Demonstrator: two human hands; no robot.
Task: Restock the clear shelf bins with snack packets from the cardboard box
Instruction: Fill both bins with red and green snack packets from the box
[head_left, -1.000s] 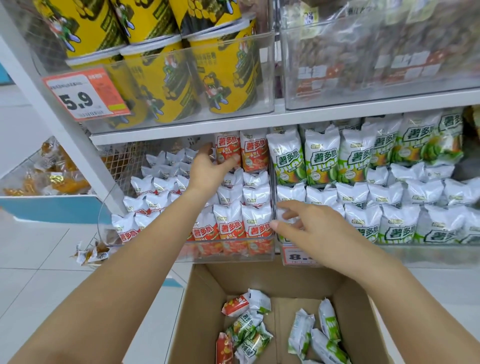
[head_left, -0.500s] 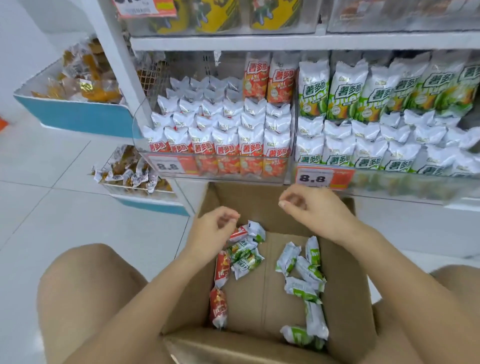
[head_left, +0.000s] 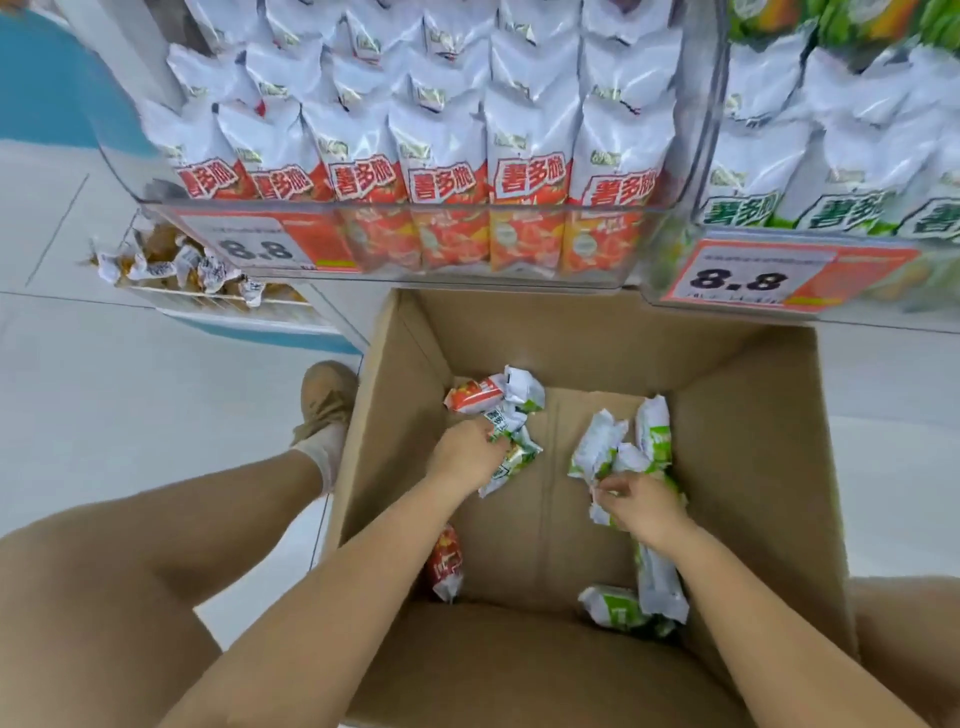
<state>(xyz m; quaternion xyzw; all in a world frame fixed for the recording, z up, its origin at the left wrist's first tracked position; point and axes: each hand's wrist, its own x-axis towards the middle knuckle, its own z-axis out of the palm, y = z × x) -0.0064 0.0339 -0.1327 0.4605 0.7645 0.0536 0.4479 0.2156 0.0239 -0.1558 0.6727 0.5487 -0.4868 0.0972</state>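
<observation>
- An open brown cardboard box (head_left: 748, 447) stands on a pale tiled floor (head_left: 130, 410) beneath the clear plastic shelf bins (head_left: 395, 244).
- The left hand (head_left: 465, 457) curls its fingers round green-and-white snack packets (head_left: 511, 457) lying in the box.
- The right hand (head_left: 641, 506) pinches a white-and-green packet (head_left: 597, 457).
- The bins hold upright red packets (head_left: 441, 156); orange price tags (head_left: 769, 278) read 8.8.
</observation>
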